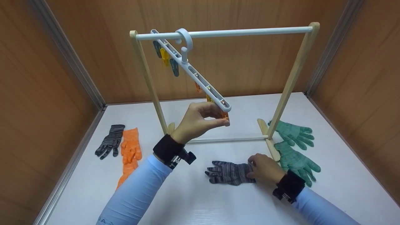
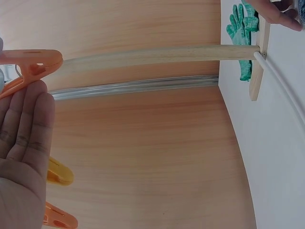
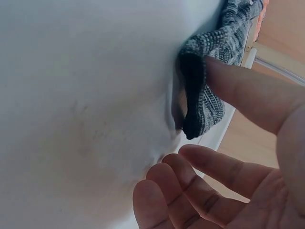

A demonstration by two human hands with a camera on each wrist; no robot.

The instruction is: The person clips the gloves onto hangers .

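Head view: left hand (image 1: 196,122) raised to the low end of a white clip hanger (image 1: 190,68) hooked on the rail of a small drying rack (image 1: 293,78), fingers and thumb curled round an orange clothespin (image 1: 224,117) under that end; right hand (image 1: 265,168) down on the white tabletop (image 1: 200,200), fingertips at the cuff of a dark striped knit glove (image 1: 229,172) lying flat in front of the rack's base. Also on the table: a second striped glove (image 1: 110,140) and an orange glove (image 1: 129,150) well off to the left, two green gloves (image 1: 295,147) beside the rack's right foot. Left wrist view: orange clothespin (image 2: 28,67) held against the fingers (image 2: 28,124), more pegs just below, wooden rack post (image 2: 157,55) across the frame; peg jaws out of frame, so whether squeezed apart cannot be told. Right wrist view: thumb (image 3: 248,95) laid on the glove's dark cuff (image 3: 202,95), cuff edge lifted slightly off the table, other fingers (image 3: 190,181) loosely bent beneath and apart from the knit, so a touch rather than a closed pinch. Judged step: readying a peg while starting to pick up the striped glove. Next move likely calls for closing thumb and fingers on the cuff, lifting it up to the peg, and squeezing the peg wide enough to take the knit edge.
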